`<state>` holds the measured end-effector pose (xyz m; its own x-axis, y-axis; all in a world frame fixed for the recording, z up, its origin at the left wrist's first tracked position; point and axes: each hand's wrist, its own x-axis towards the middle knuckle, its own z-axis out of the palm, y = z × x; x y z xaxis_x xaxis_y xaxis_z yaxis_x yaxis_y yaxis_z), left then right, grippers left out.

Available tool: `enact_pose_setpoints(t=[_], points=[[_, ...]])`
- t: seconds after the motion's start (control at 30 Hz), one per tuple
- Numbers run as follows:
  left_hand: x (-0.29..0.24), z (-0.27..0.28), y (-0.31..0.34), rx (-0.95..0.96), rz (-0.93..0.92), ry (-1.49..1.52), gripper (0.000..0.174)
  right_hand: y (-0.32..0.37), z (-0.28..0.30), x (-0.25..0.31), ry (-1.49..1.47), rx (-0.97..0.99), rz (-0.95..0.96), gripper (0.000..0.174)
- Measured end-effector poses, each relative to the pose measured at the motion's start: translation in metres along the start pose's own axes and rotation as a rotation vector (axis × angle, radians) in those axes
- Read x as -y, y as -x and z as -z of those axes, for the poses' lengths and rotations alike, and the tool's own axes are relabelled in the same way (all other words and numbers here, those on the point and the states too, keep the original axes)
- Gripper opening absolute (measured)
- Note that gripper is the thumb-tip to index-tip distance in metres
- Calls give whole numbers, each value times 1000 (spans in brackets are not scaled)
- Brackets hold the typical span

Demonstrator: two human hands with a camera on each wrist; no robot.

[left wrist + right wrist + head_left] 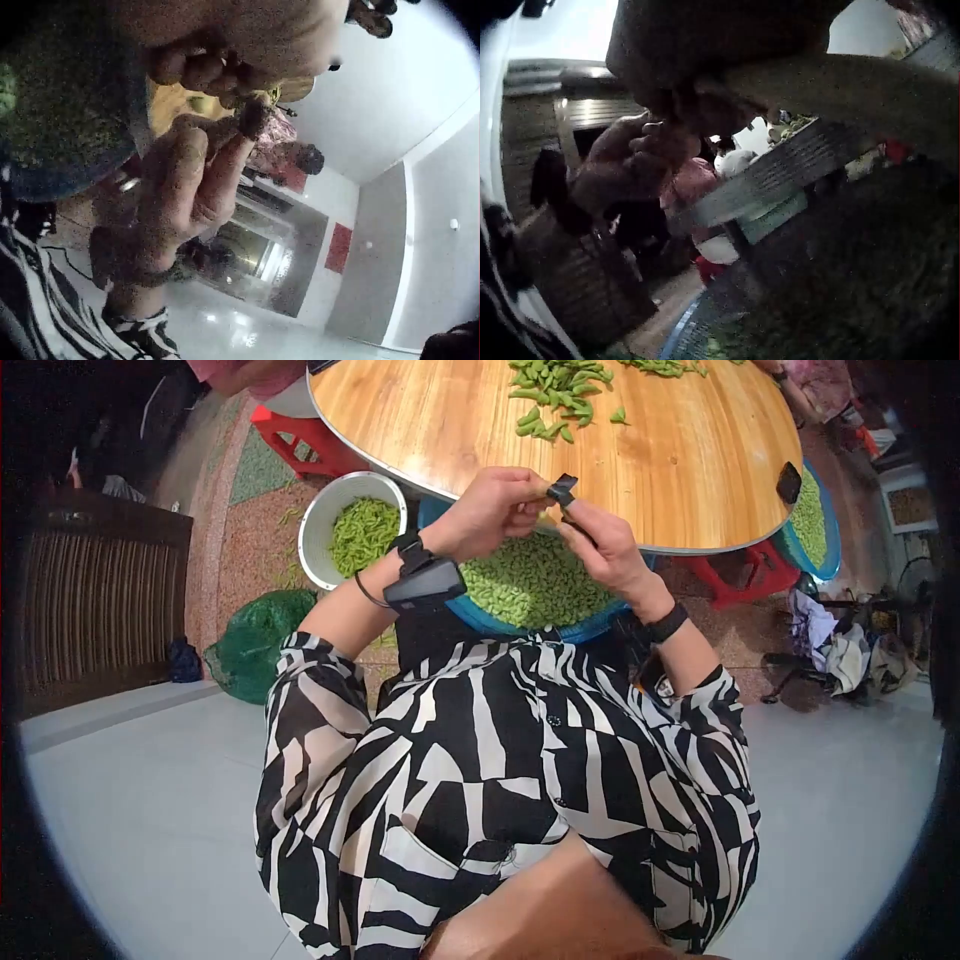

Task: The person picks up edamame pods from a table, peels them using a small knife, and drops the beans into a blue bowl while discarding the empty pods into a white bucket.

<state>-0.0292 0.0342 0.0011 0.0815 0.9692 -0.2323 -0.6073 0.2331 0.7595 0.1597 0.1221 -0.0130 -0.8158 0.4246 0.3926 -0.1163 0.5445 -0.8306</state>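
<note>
Both hands meet at the fingertips over a blue basin [580,632] full of shelled green beans. My left hand [487,510] has its lower fingers curled, while its thumb and forefinger pinch at a small black wrap [562,489]. The wrap sits at the tip of a finger of my right hand [608,548], which points up toward the left hand. More black shows lower on the right fingers. In the left wrist view a dark tip caps a right finger [255,118]. The right palm side is hidden in the head view.
A wooden table [440,420] with piles of green pods [560,390] lies ahead. To the left stand a white bucket [312,540] of pods and a green net sack [250,645]. Red stools [310,448] stand under the table; another blue basin [828,525] is at the right.
</note>
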Motion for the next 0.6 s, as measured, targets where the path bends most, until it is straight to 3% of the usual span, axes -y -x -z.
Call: enact_pose_setpoints(t=[0.03, 0.1, 0.17, 0.2, 0.27, 0.33, 0.37, 0.43, 0.47, 0.53, 0.57, 0.6], points=[[3, 0, -1, -71, -31, -127, 15, 0, -1, -5, 129, -8, 129, 34], [4, -3, -3, -141, -56, -254, 15, 4, -3, -4, 60, -58, 105, 37], [4, -10, -1, -181, -172, -418, 18, 2, 1, 7, -352, -143, -292, 38], [2, -11, 3, -185, -172, -416, 18, 1, 3, 1, -337, -119, -332, 36], [-8, -6, 16, -221, -221, -728, 17, 1, 9, 1, -407, -186, -417, 33], [-24, 16, 35, -247, -590, -1538, 11, 0, 23, 1, -456, -294, -503, 30], [-35, 23, 48, -318, -309, -1913, 7, -1, 29, -2, -458, -301, -503, 30], [-49, 29, 61, -373, -253, -2252, 5, -3, 34, -10, -572, -418, -481, 23], [-47, 27, 60, -377, -246, -2253, 5, -5, 32, -13, -566, -421, -497, 26], [-43, 20, 40, -289, -590, -1882, 5, -10, 25, -22, -555, -384, -490, 27], [-32, 31, 19, -181, -622, -1845, 10, -11, 23, -23, -538, -349, -494, 28], [-23, 22, 5, -122, -772, -1720, 15, -11, 21, -22, -509, -339, -497, 28]])
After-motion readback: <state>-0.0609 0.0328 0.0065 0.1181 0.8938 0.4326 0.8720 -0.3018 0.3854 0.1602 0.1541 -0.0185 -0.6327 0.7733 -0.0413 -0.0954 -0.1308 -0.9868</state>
